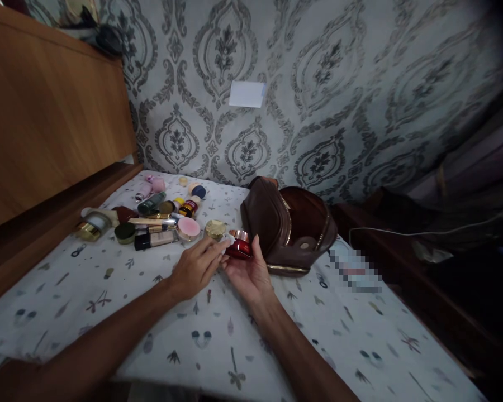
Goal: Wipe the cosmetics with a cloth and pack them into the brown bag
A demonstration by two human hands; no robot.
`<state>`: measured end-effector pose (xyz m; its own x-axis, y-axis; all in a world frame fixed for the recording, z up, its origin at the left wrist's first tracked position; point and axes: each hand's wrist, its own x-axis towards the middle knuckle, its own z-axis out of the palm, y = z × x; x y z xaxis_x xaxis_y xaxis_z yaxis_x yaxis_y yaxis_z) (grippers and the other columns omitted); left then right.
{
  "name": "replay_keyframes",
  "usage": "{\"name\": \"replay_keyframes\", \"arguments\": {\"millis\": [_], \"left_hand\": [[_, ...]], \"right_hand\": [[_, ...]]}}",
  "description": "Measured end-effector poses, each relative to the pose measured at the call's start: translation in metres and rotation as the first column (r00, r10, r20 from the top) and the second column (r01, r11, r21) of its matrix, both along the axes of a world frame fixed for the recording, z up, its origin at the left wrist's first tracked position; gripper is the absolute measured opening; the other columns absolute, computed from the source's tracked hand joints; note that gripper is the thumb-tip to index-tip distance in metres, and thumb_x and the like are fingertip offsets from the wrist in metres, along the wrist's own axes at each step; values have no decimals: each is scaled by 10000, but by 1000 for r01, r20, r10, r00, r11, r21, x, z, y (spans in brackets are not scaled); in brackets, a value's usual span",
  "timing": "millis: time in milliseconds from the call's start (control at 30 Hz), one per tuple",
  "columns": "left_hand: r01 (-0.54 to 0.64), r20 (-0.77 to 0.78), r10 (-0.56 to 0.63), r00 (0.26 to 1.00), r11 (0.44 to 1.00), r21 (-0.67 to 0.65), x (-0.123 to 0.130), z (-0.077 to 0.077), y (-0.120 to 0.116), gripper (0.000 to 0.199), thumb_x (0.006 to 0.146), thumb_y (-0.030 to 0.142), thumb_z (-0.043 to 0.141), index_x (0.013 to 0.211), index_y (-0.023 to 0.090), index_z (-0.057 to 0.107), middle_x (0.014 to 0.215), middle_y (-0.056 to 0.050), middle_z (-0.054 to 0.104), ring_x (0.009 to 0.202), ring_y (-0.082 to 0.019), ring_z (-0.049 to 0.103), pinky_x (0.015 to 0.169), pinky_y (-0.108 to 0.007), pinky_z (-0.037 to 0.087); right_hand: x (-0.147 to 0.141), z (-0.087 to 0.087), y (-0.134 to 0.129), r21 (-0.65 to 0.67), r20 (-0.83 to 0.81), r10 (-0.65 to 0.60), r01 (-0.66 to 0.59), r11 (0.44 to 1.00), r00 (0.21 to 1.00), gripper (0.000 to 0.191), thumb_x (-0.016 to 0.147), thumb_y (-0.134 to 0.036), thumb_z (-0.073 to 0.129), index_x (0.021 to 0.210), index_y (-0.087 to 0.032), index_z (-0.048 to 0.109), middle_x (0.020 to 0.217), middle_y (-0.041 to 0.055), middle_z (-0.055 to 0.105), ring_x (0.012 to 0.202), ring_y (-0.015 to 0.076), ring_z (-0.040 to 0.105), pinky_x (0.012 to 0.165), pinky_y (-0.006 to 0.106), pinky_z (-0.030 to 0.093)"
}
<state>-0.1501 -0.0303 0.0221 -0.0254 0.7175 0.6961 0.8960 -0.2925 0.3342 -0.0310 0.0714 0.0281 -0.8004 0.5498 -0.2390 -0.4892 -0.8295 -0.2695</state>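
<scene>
Nearest us, the table (pixel 212 365) wears a white cloth printed with small plant and brush shapes, and our two forearms reach in over it. Our left hand (pixel 195 269) bends its fingers inward, its grip pinching a crumpled white tissue (pixel 229 240) against the side of a red bottle (pixel 240 249). Our right hand (pixel 251 276) holds that bottle above the cloth, with the thumb on its right side and the fingers beneath; the pinkish metallic cap points up and away from us.

Past our left hand we see a beige bottle (pixel 162 239) with a black cap, lying on its side, a dark green round jar (pixel 125 233) to its left, and a pink round case (pixel 188 229) to its right. A gold-topped jar (pixel 215 229) sits just behind our fingertips. Brushes (pixel 153 222) and small bottles crowd together farther back. Just beyond our right hand, a brown bag (pixel 260 223) gapes open. Behind everything stands the patterned wall (pixel 276 148), with a wooden cabinet (pixel 54 106) on the left.
</scene>
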Motion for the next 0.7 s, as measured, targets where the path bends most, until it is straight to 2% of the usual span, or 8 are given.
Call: {"name": "replay_keyframes", "arguments": {"millis": [233,433,600,700], "left_hand": [[67,17,-68,998,998,20,-1,3,-1,294,977,179,398,1204,161,585,997,-98,612,931,-194,602,818,-329,526],[-23,117,17,993,998,55,-6,4,1,261,982,174,389,1147,168,592,950,-76,611,919,-187,593,819,-321,504],[-28,-95,43,995,987,157,-6,10,-4,289,952,137,416,1182,153,590,1003,-103,598,939,-204,575,805,-325,492],[-32,-182,66,981,982,187,-5,14,-6,287,931,123,436,1167,140,598,987,-108,597,897,-210,561,769,-331,483]], "right_hand": [[1,1,7,8,19,1,-2,1000,1000,272,869,-436,647,864,-164,659,767,28,704,656,116,621,556,217,539],[-3,-2,4,107,88,-9,0,994,996,282,821,-409,713,902,-143,670,860,45,732,730,123,658,619,216,558],[-8,-7,-5,275,169,-26,-22,961,985,325,842,-459,669,971,-161,684,889,27,735,721,123,648,605,222,544],[-10,-11,-8,401,211,-118,24,916,970,329,841,-507,644,926,-193,693,864,3,729,708,124,634,585,219,517]]}}
